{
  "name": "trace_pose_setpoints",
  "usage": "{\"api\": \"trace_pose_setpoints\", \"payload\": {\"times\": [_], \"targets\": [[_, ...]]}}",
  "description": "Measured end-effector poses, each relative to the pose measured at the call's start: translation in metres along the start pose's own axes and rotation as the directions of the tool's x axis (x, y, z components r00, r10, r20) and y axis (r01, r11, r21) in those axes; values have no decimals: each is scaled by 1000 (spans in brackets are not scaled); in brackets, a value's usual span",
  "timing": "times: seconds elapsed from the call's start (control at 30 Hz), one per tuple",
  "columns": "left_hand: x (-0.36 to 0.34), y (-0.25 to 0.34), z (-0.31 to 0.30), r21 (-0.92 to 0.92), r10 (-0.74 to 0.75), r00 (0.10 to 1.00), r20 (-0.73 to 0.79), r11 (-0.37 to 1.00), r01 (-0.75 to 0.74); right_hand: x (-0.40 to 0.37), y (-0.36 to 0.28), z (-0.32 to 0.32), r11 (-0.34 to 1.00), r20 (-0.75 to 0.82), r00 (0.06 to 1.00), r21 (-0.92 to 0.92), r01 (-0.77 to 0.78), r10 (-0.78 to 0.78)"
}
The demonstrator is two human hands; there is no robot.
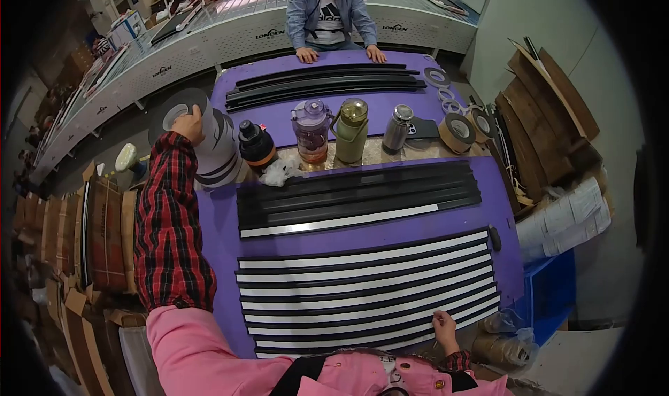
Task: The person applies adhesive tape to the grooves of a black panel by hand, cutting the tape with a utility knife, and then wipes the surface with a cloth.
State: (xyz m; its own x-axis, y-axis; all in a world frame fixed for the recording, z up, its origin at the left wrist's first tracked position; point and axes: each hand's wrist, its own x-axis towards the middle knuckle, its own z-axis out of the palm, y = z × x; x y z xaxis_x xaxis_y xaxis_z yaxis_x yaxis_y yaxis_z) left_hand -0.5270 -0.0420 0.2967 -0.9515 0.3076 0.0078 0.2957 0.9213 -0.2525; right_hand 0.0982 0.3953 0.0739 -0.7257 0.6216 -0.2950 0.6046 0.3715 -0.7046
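At the left, my left hand (pixel 187 126) grips the rim of a large tape roll (pixel 172 108) on top of a stack of rolls (pixel 217 152). My right hand (pixel 444 326) is closed above the right end of a row of black strips with white faces (pixel 369 284); whether anything small is in its fingers is hidden. Behind that row lie dark strips (pixel 355 190), and one at their front edge has a white band (pixel 341 220) covering most of its length. A small dark object (pixel 495 238) sits by the row's right end.
Several bottles stand mid-table, including a green one (pixel 350 131) and a steel flask (pixel 398 129). Brown tape rolls (pixel 456 133) and a phone (pixel 423 128) are beside them. Across the purple table (pixel 226 222), a person's hands (pixel 306 55) rest near more black strips (pixel 324 84). Cardboard (pixel 550 103) leans at right.
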Motion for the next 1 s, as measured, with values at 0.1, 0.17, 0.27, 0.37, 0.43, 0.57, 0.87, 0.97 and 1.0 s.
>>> {"api": "trace_pose_setpoints", "payload": {"times": [0.1,0.17,0.27,0.37,0.43,0.57,0.87,0.97,1.0], "targets": [[0,-2,-3,8,-23,999,-35,1000,23,2,5,4,1000,-23,1000,18,0,0],[-5,2,-5,-18,-65,998,-18,998,65,3,3,7,1000,-11,1000,15,-1,1],[-8,18,-14,-44,-191,981,35,980,192,4,3,7,1000,6,1000,2,-6,6],[-14,23,-17,-59,-192,973,-130,981,186,4,13,6,1000,-1,1000,9,-5,5],[-11,23,-17,-55,-180,972,-153,983,173,3,14,7,1000,-13,1000,29,-6,6],[-2,-1,-4,-76,-122,974,-189,991,110,2,1,4,1000,0,1000,22,-16,16],[-42,-1,-6,-93,-237,853,-465,971,219,7,-7,8,999,31,999,-32,33,-32],[-43,-4,-6,-107,-238,789,-566,970,217,8,-8,7,999,48,998,-25,35,-34],[-44,-3,-10,-111,-240,787,-569,970,215,7,-8,7,999,51,998,-4,33,-33]]}}
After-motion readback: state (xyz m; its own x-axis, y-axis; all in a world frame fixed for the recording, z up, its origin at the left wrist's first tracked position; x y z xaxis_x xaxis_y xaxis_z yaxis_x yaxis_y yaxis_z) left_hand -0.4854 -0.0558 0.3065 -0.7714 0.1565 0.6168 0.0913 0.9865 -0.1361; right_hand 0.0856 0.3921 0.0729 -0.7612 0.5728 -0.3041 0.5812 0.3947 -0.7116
